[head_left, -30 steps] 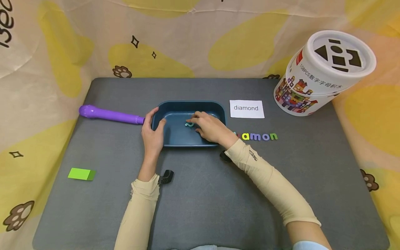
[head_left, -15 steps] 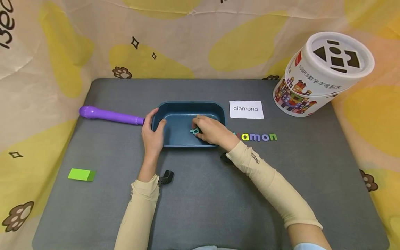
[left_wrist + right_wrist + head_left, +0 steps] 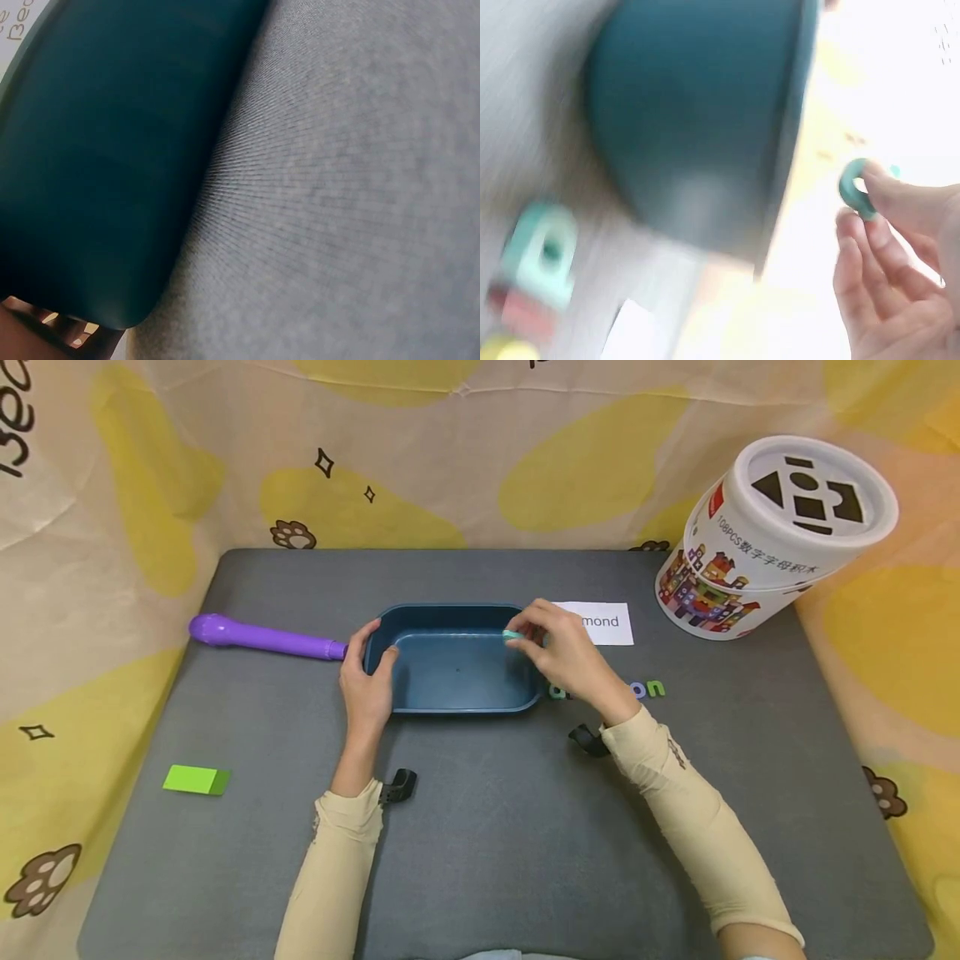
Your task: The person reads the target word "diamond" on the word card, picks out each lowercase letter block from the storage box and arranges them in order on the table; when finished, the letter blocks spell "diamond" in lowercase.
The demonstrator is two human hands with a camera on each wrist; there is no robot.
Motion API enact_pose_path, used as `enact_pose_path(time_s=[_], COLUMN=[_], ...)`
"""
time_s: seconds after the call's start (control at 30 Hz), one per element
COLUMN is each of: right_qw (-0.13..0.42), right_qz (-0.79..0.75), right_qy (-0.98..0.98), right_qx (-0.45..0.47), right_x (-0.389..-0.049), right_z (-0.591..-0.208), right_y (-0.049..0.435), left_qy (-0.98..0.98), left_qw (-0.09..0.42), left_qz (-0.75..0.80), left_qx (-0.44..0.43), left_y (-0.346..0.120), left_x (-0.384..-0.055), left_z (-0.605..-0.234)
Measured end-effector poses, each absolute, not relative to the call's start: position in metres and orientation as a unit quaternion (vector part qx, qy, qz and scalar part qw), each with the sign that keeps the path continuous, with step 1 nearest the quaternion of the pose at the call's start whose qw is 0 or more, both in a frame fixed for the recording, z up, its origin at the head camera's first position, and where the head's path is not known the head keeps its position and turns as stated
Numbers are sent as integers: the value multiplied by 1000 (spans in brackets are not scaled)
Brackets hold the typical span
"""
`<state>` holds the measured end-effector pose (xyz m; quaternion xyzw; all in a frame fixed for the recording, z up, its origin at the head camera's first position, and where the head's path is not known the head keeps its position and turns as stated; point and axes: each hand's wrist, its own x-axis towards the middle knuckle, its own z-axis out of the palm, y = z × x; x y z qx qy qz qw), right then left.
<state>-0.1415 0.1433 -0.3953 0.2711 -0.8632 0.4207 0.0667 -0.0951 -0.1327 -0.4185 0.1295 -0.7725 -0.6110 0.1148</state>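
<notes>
My left hand (image 3: 366,685) grips the left end of a dark blue tray (image 3: 450,681), thumb inside and fingers outside the wall. In the left wrist view the tray (image 3: 127,150) fills the left side, with fingertips at its lower end. Over the tray's right rim, my right hand (image 3: 566,652) pinches a small teal toy letter (image 3: 513,635) between thumb and fingers. In the right wrist view this letter (image 3: 851,191) shows a rounded loop, partly covered. Beneath that hand, a row of coloured letters is partly hidden; a blue "o" (image 3: 637,690) and a green "n" (image 3: 656,688) show.
A white card (image 3: 611,623) lies behind the letter row, its print partly covered. At the back right stands a large white tub (image 3: 776,539). A purple microphone-shaped toy (image 3: 266,637) lies left of the tray, and a green block (image 3: 197,779) sits front left.
My right hand has picked the teal letter off the tray floor, lifted it and moved right to the tray's rim. The left hand and tray have stayed put.
</notes>
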Motion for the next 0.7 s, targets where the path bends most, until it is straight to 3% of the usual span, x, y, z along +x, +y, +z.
enact_pose_path(time_s=[0.17,0.3,0.43,0.7], right_qw=[127,124,86,-52], right_qz=[413,395,372,325], right_qy=[-876,-898,-920,-944], right_qx=[215,149,91,23], right_x=[-135,-128,-119,-106], right_z=[-396,-400,-405,-419], right_y=[195,243,289,348], left_qy=[-771,-771,-771,-773], left_qw=[111,109,110,115], left_qz=[-614,-614,-614,-610], left_qx=[130,130,130,134], left_y=[-133,-133,-133,-131], left_x=[-94,-94,-95,-95], left_z=[-417,-417,-418,-417])
